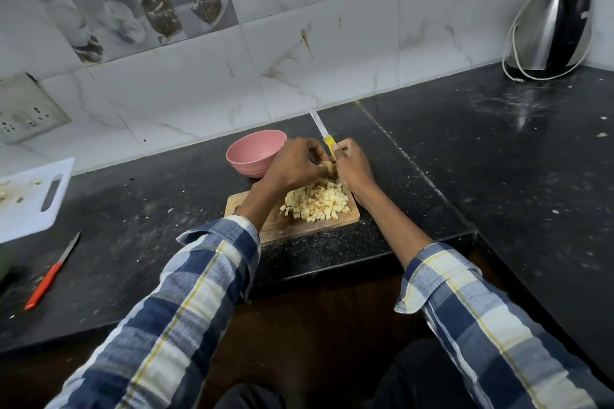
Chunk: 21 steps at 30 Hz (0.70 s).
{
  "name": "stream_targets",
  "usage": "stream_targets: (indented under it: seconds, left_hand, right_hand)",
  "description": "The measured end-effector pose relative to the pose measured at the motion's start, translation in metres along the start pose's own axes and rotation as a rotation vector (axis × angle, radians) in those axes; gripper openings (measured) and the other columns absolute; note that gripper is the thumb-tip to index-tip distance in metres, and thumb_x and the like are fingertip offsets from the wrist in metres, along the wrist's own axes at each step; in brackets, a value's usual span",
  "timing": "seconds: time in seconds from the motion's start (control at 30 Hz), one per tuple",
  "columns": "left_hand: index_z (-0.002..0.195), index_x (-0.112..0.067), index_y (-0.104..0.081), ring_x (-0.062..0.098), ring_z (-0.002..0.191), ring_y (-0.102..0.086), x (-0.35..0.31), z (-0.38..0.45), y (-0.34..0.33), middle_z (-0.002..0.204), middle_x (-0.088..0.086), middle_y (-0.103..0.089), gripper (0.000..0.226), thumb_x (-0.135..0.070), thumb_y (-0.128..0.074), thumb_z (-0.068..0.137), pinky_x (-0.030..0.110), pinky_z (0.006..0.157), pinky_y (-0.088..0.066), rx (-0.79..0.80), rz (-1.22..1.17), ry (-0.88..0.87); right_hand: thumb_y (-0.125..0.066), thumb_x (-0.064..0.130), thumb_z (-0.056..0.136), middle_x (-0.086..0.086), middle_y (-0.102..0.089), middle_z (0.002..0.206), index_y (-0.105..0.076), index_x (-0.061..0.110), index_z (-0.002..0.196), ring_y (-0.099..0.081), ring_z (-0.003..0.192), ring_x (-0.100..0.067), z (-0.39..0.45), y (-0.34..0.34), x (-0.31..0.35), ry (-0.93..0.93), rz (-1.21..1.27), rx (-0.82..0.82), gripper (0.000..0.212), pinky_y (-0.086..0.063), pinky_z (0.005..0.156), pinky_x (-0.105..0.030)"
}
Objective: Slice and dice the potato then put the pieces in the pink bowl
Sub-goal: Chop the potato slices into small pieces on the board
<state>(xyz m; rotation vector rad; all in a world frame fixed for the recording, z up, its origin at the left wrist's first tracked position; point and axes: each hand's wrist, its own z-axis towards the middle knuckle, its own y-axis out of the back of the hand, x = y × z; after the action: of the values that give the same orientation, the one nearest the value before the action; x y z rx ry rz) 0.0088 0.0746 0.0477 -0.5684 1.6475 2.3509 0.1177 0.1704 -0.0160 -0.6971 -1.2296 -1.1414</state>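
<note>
While the left hand pinches a half-hidden potato piece above the wooden board, the right hand grips the yellow-handled knife.

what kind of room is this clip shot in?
Most likely a home kitchen: a dark speckled stone counter against a tiled wall, an electric kettle in the corner, and a wooden cutting board with diced potato beside a pink bowl.
</note>
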Motion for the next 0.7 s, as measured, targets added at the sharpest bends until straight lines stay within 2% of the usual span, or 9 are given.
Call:
stream_targets:
  seconds: [0.1,0.23,0.37,0.53,0.7]
  left_hand:
    - [0.08,-0.018,-0.074,-0.002,0.065,-0.065,0.0,-0.004,0.001,0.074,-0.011,-0.073,0.014,-0.017,-0.088,0.078,0.012,0.057,-0.047,0.002,-0.006,-0.01]
    - [0.076,-0.021,-0.072,0.005,0.07,-0.069,0.001,-0.006,-0.001,0.078,-0.009,-0.074,0.017,-0.015,-0.088,0.075,0.031,0.068,-0.06,-0.009,-0.012,-0.041]
    - [0.078,-0.022,-0.072,0.006,0.07,-0.069,0.0,-0.007,-0.002,0.077,-0.009,-0.073,0.015,-0.008,-0.078,0.076,0.038,0.07,-0.062,-0.002,0.032,-0.057]
    - [0.081,-0.018,-0.072,0.008,0.072,-0.069,0.0,-0.01,-0.002,0.079,-0.01,-0.072,0.014,-0.005,-0.073,0.077,0.04,0.071,-0.061,-0.028,0.042,-0.081]
    - [0.085,-0.018,-0.072,0.011,0.074,-0.072,0.006,-0.01,-0.003,0.081,-0.009,-0.074,0.013,-0.007,-0.076,0.081,0.043,0.075,-0.063,-0.052,-0.022,-0.068]
  right_hand:
    - [-0.049,0.019,0.107,-0.001,-0.061,0.091,-0.056,0.011,0.101,-0.055,0.078,-0.014,0.0,0.0,0.0,0.003,-0.013,0.007,0.013,-0.039,0.062,-0.03]
    - [-0.051,0.019,0.107,-0.005,-0.065,0.095,-0.059,0.008,0.102,-0.06,0.086,-0.019,-0.004,-0.001,0.002,0.055,-0.065,0.025,0.015,-0.043,0.067,-0.031]
    - [-0.053,0.014,0.105,0.006,-0.061,0.087,-0.059,0.012,0.096,-0.056,0.078,-0.005,-0.009,-0.001,0.003,0.118,-0.134,0.038,0.011,-0.04,0.058,-0.015]
    - [-0.054,0.014,0.105,0.007,-0.06,0.088,-0.058,0.015,0.095,-0.056,0.078,0.0,-0.012,-0.001,0.004,0.136,-0.142,0.048,0.011,-0.04,0.055,-0.006]
    - [-0.05,0.019,0.108,0.0,-0.062,0.095,-0.056,0.011,0.101,-0.057,0.08,-0.006,-0.013,-0.002,0.005,0.116,-0.137,0.039,0.013,-0.041,0.059,-0.018]
